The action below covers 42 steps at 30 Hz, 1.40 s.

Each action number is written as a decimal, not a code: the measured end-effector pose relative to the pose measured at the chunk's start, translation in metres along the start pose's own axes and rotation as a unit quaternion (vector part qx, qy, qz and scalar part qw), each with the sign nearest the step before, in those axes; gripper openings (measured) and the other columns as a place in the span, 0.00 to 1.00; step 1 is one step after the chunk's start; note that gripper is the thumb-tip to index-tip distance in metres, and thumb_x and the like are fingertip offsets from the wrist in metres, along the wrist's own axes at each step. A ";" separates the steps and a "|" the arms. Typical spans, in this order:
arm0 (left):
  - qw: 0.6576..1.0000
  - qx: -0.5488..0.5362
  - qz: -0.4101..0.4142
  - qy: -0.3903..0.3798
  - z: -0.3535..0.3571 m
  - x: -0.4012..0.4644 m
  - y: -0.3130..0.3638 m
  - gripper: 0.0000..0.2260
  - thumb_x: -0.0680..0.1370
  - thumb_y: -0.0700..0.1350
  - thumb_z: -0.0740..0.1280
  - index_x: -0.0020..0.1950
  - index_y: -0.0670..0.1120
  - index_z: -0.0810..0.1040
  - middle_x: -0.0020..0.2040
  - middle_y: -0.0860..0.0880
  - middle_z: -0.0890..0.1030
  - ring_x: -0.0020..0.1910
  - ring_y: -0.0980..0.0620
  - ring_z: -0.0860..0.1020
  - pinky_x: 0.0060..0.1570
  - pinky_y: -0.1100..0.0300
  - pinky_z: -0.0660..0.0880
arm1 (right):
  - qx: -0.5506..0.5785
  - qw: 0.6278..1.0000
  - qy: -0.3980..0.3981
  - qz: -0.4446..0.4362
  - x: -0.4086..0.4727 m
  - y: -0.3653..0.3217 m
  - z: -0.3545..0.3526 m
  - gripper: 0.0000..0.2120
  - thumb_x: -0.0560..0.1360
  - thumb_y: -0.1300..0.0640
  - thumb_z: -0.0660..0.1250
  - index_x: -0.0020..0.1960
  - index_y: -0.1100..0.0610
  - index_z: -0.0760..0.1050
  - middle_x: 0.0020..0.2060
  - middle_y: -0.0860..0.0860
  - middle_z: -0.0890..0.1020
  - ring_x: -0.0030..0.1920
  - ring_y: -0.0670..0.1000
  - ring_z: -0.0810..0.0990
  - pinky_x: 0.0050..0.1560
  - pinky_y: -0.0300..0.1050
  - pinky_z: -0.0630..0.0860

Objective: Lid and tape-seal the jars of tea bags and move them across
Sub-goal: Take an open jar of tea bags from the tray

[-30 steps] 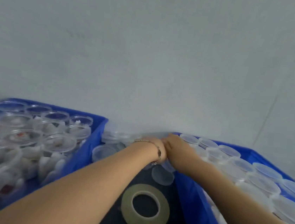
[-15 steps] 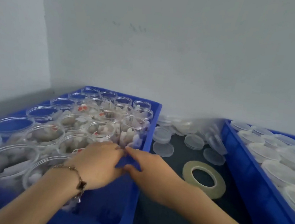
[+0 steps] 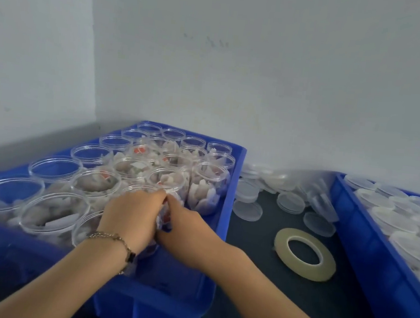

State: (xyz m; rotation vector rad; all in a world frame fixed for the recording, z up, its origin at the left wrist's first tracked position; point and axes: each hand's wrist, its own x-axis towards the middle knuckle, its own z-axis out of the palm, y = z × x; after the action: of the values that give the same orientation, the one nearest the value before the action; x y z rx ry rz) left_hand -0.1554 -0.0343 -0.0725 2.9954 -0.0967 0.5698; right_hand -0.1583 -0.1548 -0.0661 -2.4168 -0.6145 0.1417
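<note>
Clear plastic jar (image 3: 164, 214) of tea bags sits at the near right corner of the left blue crate (image 3: 231, 187), gripped between both hands: left hand (image 3: 131, 215) curled round its nine o'clock side, right hand (image 3: 185, 228) at three o'clock. Tape roll (image 3: 305, 254) lies further toward three o'clock.

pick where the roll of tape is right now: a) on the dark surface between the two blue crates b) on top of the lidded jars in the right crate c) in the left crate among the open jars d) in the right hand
a: the roll of tape lies flat on the dark surface between the left crate and the right crate, and neither hand touches it.
</note>
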 end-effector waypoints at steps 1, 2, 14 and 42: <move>1.000 -0.015 0.002 0.008 -0.001 0.001 0.003 0.17 0.74 0.39 0.62 0.59 0.54 0.73 0.47 0.52 0.80 0.47 0.50 0.79 0.45 0.56 0.76 | 0.005 1.000 0.002 -0.001 -0.001 0.002 -0.002 0.22 0.76 0.59 0.61 0.68 0.56 0.60 0.52 0.56 0.79 0.48 0.55 0.77 0.47 0.49 0.75; 0.999 -0.032 0.003 0.015 -0.003 0.000 0.008 0.17 0.74 0.38 0.62 0.60 0.54 0.73 0.47 0.52 0.80 0.46 0.51 0.79 0.45 0.57 0.75 | 0.013 1.000 0.008 -0.004 -0.002 0.004 -0.005 0.22 0.76 0.59 0.60 0.68 0.56 0.61 0.50 0.55 0.79 0.46 0.53 0.77 0.42 0.47 0.74; 0.904 -0.122 0.205 0.356 -0.089 -0.006 0.142 0.13 0.64 0.36 0.58 0.41 0.40 0.81 0.24 0.47 0.72 0.27 0.47 0.72 0.30 0.62 0.63 | 0.268 0.891 0.365 -0.033 -0.061 0.035 -0.087 0.26 0.69 0.40 0.62 0.66 0.43 0.63 0.44 0.41 0.81 0.47 0.41 0.79 0.48 0.37 0.75; 0.785 -0.600 -0.093 0.124 0.142 0.004 0.202 0.49 0.59 0.51 0.80 0.74 0.49 0.59 0.67 0.55 0.68 0.64 0.58 0.68 0.59 0.64 0.66 | -0.123 0.956 0.180 0.198 -0.047 0.224 -0.082 0.29 0.80 0.57 0.60 0.76 0.43 0.53 0.71 0.47 0.68 0.62 0.48 0.74 0.59 0.45 0.73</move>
State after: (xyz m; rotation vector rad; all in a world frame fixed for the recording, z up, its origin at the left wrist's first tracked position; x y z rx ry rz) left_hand -0.1165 -0.2497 -0.1865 1.6432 -0.0905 0.5574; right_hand -0.0917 -0.3769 -0.1394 -2.6872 0.0253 -0.2196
